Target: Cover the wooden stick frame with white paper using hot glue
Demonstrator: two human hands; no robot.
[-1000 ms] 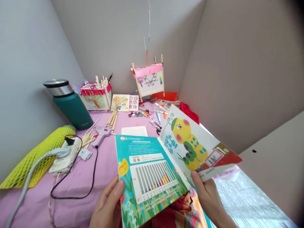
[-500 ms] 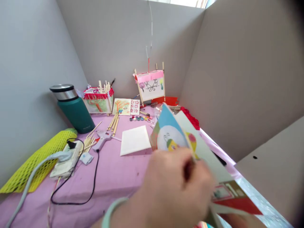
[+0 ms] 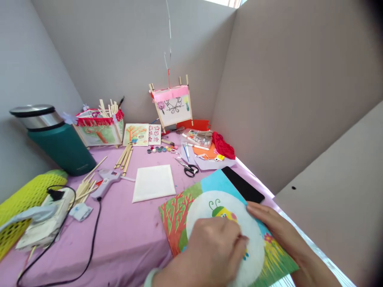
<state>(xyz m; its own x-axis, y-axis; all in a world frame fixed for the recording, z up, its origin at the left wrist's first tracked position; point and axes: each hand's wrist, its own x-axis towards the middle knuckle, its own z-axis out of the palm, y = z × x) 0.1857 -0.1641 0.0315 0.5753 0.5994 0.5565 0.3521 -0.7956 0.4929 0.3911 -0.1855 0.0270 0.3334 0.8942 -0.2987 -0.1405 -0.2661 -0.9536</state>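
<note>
A picture book point(image 3: 176, 215) lies closed on the pink cloth at the front, its cover showing a yellow caterpillar in a white circle. My left hand point(image 3: 214, 249), with a pale wristband, rests on the cover with its fingers curled and pressed against it. Along the book's right edge my right hand point(image 3: 273, 227) lies with its fingers stretched flat. A black flat slab point(image 3: 242, 185) sits just beyond the book's far corner.
Behind the book are a white square canvas point(image 3: 154, 183), scissors point(image 3: 188, 169), a glue gun point(image 3: 104, 183) with its black cord, wooden sticks point(image 3: 124, 155) and small paint pots point(image 3: 161, 149). A teal flask point(image 3: 60, 143), a power strip point(image 3: 44, 219) and yellow foam netting point(image 3: 26, 199) stand left. A paper lantern point(image 3: 172, 103) hangs at the back; cardboard walls enclose the table.
The book was held open in both hands; my left hand swung its left half over, and the book now lies closed on the cloth under both hands.
</note>
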